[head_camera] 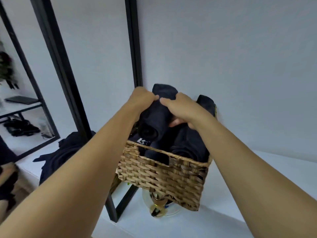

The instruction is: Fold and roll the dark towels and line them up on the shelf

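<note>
Roll in hand: we hold one rolled dark towel point(154, 117) between both hands, over the left half of the woven basket point(163, 172).
Left hand: our left hand point(143, 98) curls over the roll's far, upper part from the left, fingers closed on the cloth.
Right hand: our right hand point(181, 109) grips the same roll from the right; its fingers wrap underneath, and its thumb nearly meets the left hand on top.
Long axis: the roll runs away from us and upward. Its spiral end faces us, low, and its other end rises toward the wall.
Nearer hand: both are on the roll; the left sits at the high end, the right lower and closer to us.
Neighbours: a second roll point(188, 145) lies in the basket's right half, just beside ours. A third point(205, 102) stands up at the back right corner.
Coming move, as we judge it: we lower the roll into the left half, beside its neighbour.
Left to do: a heap of loose dark cloth point(56, 152) lies on the white surface point(257, 177), left of the basket.
</note>
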Demonstrator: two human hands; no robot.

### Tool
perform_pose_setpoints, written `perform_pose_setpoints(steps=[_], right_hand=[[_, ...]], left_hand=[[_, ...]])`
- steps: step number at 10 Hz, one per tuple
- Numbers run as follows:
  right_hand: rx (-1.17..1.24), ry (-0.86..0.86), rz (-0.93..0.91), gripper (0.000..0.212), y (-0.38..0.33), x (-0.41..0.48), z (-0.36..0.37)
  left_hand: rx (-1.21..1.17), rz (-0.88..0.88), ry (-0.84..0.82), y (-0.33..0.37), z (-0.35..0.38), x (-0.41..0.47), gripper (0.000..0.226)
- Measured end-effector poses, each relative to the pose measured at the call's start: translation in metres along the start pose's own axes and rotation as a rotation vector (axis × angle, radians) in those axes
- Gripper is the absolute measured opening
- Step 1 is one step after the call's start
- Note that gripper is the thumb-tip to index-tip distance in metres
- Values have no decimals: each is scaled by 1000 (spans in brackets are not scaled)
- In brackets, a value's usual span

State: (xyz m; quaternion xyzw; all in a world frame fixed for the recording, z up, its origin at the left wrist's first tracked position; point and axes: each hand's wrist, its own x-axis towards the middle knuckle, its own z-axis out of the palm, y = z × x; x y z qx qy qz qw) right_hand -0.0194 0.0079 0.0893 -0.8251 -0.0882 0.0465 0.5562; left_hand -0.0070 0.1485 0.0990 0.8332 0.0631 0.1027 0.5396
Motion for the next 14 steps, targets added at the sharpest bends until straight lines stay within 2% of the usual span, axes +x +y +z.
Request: perform_pose_setpoints(steps=[1,2,3,4,5,6,7,9,10,11,12,13,14], right_hand=[[-213,-23,71,79,11,4,11],[-403,-24,99,76,14,8,12],[-661,-38,48,58,8,9,10],[-801,-87,30,36,9,6,14],[-830,-118,78,29,15,9,17],[-913,-145,100,30,20,10,17],[-984,-51,41,26,31,11,15],[-897,93,2,33,43,10,18],[-812,310,-141,19,42,3,19],[-804,313,-125,17,44,-3,15],[-735,166,-65,16,42,-9,9],[-458,222,-167,26,29,-17,-8],[-26,385,-285,21,9,-33,-41]], left_hand=[[34,-60,-91,-27,0,4,16],[124,25,-136,-43,11,9,11],[211,119,-184,-51,24,13,12],[319,194,-207,-62,34,20,21],[325,226,-235,-70,36,23,37],[371,343,-303,-72,36,22,53],[440,379,-387,-72,45,19,42],[659,319,-379,-69,51,17,39],[762,399,-223,-70,50,11,30],[817,404,-215,-66,51,6,34],[981,320,-279,-50,48,1,35],[919,413,-138,-18,51,-6,27],[423,449,-101,27,63,-19,22]])
